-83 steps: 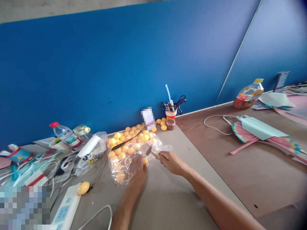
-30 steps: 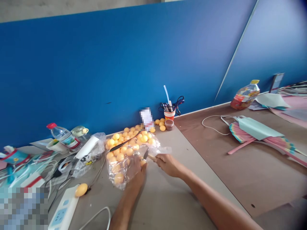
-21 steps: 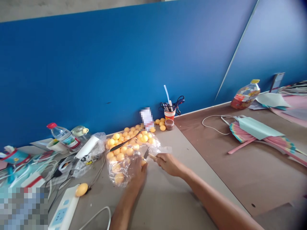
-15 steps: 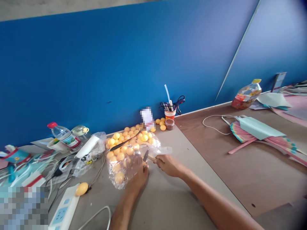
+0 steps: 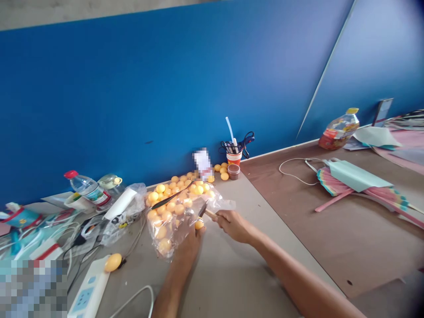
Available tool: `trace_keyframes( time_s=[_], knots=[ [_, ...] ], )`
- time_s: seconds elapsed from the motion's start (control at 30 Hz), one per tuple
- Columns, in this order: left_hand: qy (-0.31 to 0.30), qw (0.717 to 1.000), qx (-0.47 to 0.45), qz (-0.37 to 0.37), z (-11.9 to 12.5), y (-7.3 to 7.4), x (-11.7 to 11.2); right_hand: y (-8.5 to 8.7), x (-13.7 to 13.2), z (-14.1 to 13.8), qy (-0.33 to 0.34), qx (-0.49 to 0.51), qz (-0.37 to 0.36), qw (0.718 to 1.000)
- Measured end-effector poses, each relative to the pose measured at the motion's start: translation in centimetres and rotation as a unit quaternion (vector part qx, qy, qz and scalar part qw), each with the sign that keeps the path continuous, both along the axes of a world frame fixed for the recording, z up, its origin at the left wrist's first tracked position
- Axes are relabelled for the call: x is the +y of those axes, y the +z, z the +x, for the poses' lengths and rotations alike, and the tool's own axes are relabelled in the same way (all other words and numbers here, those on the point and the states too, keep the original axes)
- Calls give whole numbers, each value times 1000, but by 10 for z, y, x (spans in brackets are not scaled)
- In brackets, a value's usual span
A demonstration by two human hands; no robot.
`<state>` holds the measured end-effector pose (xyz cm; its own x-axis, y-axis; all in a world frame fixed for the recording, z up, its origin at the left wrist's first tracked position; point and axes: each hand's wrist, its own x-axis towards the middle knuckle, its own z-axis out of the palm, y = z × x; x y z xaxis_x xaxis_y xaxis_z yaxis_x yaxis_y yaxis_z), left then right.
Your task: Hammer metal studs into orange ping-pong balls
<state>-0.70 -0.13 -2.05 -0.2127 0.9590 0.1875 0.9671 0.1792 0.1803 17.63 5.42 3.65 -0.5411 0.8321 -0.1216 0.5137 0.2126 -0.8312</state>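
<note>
My left hand [image 5: 188, 243] is closed around a small orange ball [image 5: 199, 224], its top showing above the fingers with pale marks on it. In my right hand [image 5: 232, 224] is a wooden-handled tool [image 5: 210, 215] with a dark flat head, which is at or just above the ball; contact cannot be made out. Its exact kind is too small to tell. Beside my left hand lies a clear plastic bag [image 5: 190, 212] full of similar orange balls [image 5: 164, 245]. A black strip [image 5: 170, 198] lies across the bag.
Loose balls [image 5: 224, 176], a lidded jar [image 5: 233, 172] and a cup of tools [image 5: 234, 158] stand by the blue partition [image 5: 165, 88]. A power strip [image 5: 88, 287], cables and a water bottle [image 5: 92, 192] crowd the left. A pink-and-teal folded piece [image 5: 361, 174] and a juice bottle [image 5: 339, 130] are right.
The tool's head has tilted and lifted slightly, and the ball in my left hand shows more clearly. The whole view has shifted a little; both hands stay in nearly the same place.
</note>
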Motion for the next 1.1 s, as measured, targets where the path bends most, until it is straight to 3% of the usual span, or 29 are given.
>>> trace_keyframes(
  time_s=[0.2, 0.53, 0.7, 0.9, 1.1],
  knots=[
    [-10, 999, 39, 33, 1, 5, 2, 2, -2, 1, 24, -2, 15, 1000],
    [-6, 1000, 12, -15, 3, 5, 4, 0, -5, -5, 29, -39, -8, 999],
    [-31, 999, 36, 18, 6, 10, -1, 3, -3, -2, 40, -30, -7, 999],
    [-58, 995, 53, 65, 1, 5, -1, -2, 4, 2, 6, 9, -13, 1000],
    [-40, 996, 61, 53, 2, 6, 0, -9, 6, 1, 15, 4, -21, 1000]
  ],
)
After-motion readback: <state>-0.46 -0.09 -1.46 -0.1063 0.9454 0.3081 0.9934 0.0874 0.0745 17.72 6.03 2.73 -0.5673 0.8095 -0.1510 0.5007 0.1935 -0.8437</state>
